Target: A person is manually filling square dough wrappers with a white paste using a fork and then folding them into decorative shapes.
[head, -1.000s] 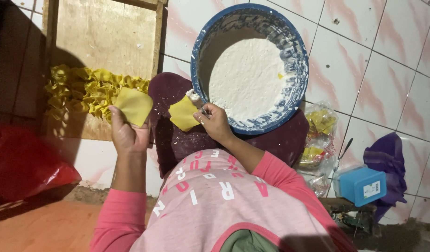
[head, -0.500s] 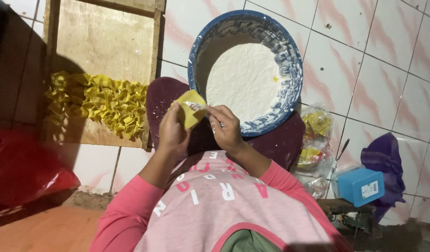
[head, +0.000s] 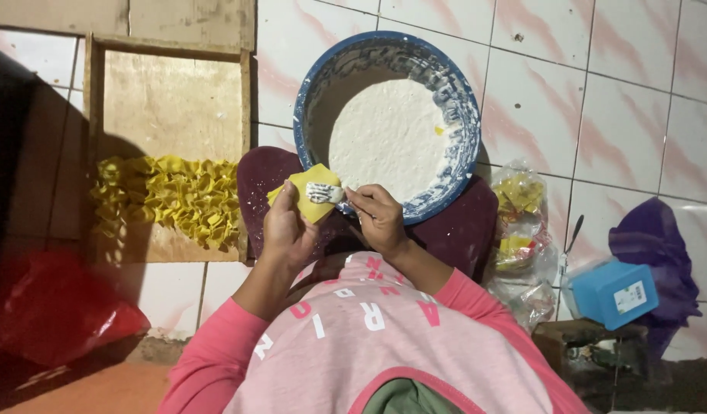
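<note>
Item: yellow wrapper (head: 307, 193), held flat in our left hand (head: 286, 230) as a bed for the white filling. Our right hand (head: 378, 221) pinches a small spreader (head: 327, 193), its tip touching the wrapper. Blue bowl (head: 311, 100) of filling sits close ahead. Folded yellow pieces (head: 169, 201) lie on the wooden tray (head: 173, 100), left.

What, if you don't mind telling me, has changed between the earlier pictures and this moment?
A second ago each hand held a yellow wrapper, apart. The left hand has since come in to the right hand, and only one yellow wrapper shows, resting on the left hand's fingers. The right hand now presses a dab of white filling onto it with a small tool. The blue bowl, the folded pieces on the wooden tray and the blue box stayed put.
</note>
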